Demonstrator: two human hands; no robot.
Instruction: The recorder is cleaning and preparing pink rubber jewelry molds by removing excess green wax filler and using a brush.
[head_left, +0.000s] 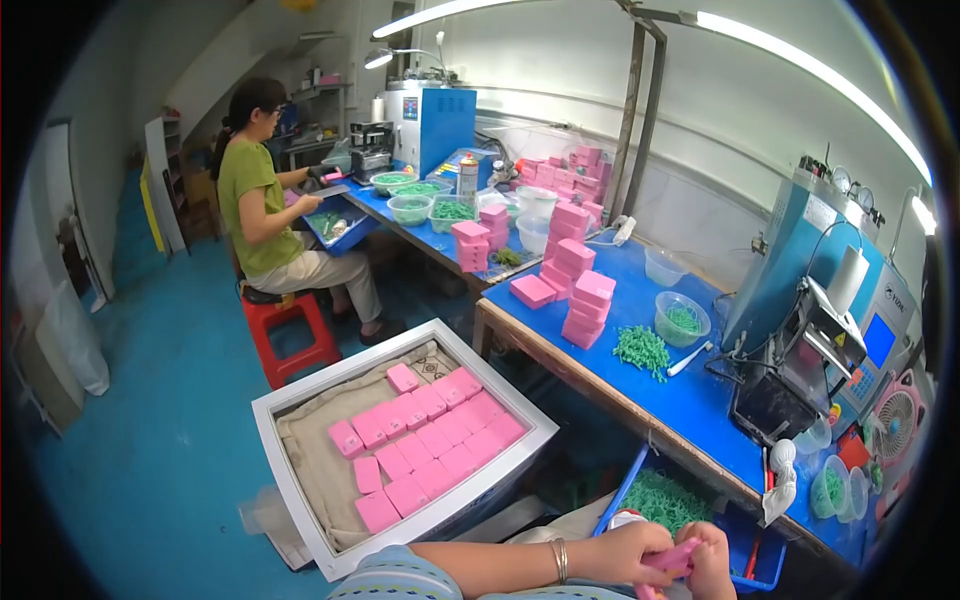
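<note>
At the lower edge, my left hand (pixel 636 552) and my right hand (pixel 711 562) meet, both closed on a pink rubbery-looking piece (pixel 682 556). My fingers cover much of it, so its full shape is hidden. Silver bangles circle my left wrist. Just beyond my hands is a blue bin (pixel 628 488) holding a heap of thin green bits (pixel 672 500). To the left, a white-framed box (pixel 283 450) lined with beige cloth carries rows of pink blocks (pixel 434 440).
A blue-topped bench (pixel 625 285) bears stacked pink blocks (pixel 588 308), loose green pieces (pixel 642 350), clear bowls (pixel 683 318) and a blue machine (pixel 800 260). A pink fan (pixel 895 425) stands far right. A co-worker (pixel 262 200) sits on a red stool (pixel 285 340) at the back left.
</note>
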